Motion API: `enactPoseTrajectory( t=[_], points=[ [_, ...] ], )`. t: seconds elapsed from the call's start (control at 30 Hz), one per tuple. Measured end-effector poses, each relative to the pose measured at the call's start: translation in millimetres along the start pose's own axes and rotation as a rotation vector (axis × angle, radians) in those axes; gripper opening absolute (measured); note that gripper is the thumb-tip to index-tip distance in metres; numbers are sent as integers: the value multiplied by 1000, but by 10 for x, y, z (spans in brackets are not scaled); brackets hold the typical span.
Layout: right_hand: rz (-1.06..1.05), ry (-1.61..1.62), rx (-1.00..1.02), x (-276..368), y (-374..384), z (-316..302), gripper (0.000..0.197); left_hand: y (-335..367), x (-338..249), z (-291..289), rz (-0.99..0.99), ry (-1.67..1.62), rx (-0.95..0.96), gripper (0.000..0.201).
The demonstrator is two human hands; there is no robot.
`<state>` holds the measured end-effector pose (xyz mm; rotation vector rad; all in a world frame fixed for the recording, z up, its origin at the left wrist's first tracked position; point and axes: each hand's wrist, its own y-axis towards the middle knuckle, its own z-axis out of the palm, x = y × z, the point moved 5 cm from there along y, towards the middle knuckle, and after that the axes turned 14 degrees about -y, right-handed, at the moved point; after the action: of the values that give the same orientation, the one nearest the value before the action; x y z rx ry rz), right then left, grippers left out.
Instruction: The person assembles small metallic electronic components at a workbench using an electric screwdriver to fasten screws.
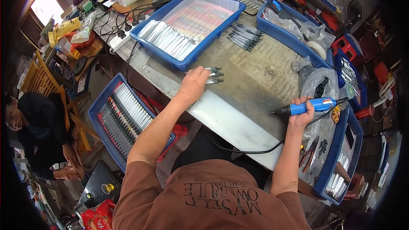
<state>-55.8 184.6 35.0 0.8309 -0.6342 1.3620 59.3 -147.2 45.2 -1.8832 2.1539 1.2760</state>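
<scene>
My right hand (302, 111) is wrapped round a blue electric screwdriver (315, 105), its dark bit pointing left over the worktable. At the table's near edge, my left hand (194, 84) is closed over slim silvery metal parts (214, 75) with dark tips. Three of their ends stick out to the right of the fingers; the rest of them is hidden under the hand. Just below lies a white board (236, 123) along the table edge. Beyond the left hand, a blue tray (187, 61) holds rows of similar silvery parts.
Several dark-tipped parts (245, 37) lie on the table (277, 55). Blue bins (294, 42) with plastic bags line the right side. Red-handled pliers (307, 157) lie near the screwdriver's cord. Another blue tray (100, 123) stands at left, near a seated person (42, 132).
</scene>
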Motion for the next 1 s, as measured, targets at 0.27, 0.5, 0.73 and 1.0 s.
enactPoseTrajectory(
  t=[0.27, 0.5, 0.73, 1.0],
  points=[
    [22, 17, 38, -33, -9, 36, 26, -514, -52, -571, -66, -179, -175, 16],
    [61, 81, 126, -28, 189, -320, 23, -1285, 325, -1092, -340, -160, -214, 15],
    [17, 30, 226, 14, 365, -539, 26, -2285, 1026, -1577, -500, 177, -242, 12],
    [-13, -81, 179, 56, 432, -625, 25, -3036, 1902, -2238, -719, 381, -308, 15]
  ],
)
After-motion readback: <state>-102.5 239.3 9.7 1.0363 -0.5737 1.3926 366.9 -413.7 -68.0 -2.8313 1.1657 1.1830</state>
